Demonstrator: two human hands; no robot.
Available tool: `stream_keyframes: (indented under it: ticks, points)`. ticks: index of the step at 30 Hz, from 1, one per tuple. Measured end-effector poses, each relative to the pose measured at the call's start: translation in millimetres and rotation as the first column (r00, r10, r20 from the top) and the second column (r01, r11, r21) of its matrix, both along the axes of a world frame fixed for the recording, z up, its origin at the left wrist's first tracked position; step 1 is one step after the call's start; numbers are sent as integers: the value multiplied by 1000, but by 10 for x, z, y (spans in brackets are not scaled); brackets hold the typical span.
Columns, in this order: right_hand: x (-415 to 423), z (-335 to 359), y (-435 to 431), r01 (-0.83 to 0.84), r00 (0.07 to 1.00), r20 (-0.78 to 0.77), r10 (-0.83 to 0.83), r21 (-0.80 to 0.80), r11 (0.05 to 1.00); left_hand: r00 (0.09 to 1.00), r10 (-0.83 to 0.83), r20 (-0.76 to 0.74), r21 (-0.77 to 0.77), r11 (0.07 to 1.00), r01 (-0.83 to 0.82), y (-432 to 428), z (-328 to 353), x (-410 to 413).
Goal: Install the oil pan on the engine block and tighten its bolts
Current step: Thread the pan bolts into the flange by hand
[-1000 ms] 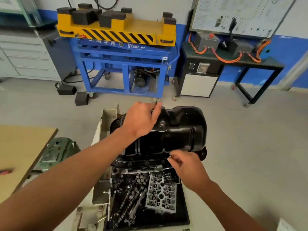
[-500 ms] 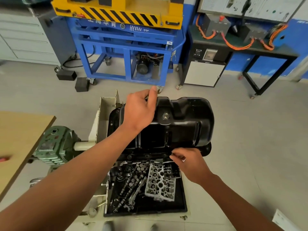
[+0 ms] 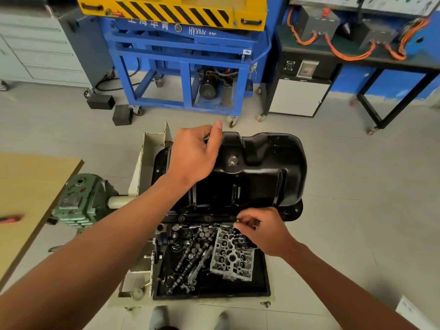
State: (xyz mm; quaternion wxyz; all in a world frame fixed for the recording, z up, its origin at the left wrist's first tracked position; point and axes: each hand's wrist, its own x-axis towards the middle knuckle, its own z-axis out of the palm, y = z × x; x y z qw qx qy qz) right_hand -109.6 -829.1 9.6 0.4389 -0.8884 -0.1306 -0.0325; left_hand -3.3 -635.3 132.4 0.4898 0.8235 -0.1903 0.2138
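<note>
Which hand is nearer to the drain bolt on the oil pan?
Left. The left hand is just beside the drain bolt; the right hand is lower, at the oil pan's near edge.

This is an automotive workshop. A blue wheeled lift cart (image 3: 185, 63) with a yellow hazard-striped top (image 3: 173, 10) stands on the pale tiled floor (image 3: 357, 186). Beside it are grey tool drawers (image 3: 35, 55) and a black desk (image 3: 357, 58) carrying grey boxes wired with orange cables (image 3: 342, 53). Nearer, a black oil pan (image 3: 262, 167) sits above a tray (image 3: 238, 288) of camshafts (image 3: 187, 257) and other engine parts, with a green gearbox (image 3: 81, 203) alongside.
</note>
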Motion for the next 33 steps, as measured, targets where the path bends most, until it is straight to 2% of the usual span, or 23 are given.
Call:
stream_keyframes:
  ticks: [3,7,9,23,28,33]
  points:
    - [2,-10,-7,15,1000,3,-15,-26,1000,1000,17,0,-13,1000,-17,-16,-6,6]
    - [-67,-42,87,129,984,138,-111,-132,983,1000,30,-3,-48,998,-30,-34,-1,7]
    - [-66,-18,116,156,980,153,-130,-177,972,1000,28,-5,-58,998,-29,-45,0,12]
    - [-51,137,79,92,995,46,-83,-243,966,999,40,-18,-91,995,-42,-54,9,20]
    - [-54,129,59,83,995,77,-67,-229,970,999,46,-18,-104,993,-48,-56,5,22]
    - [-43,120,17,68,992,114,-45,-209,976,998,39,-59,-185,982,-49,-61,15,38]
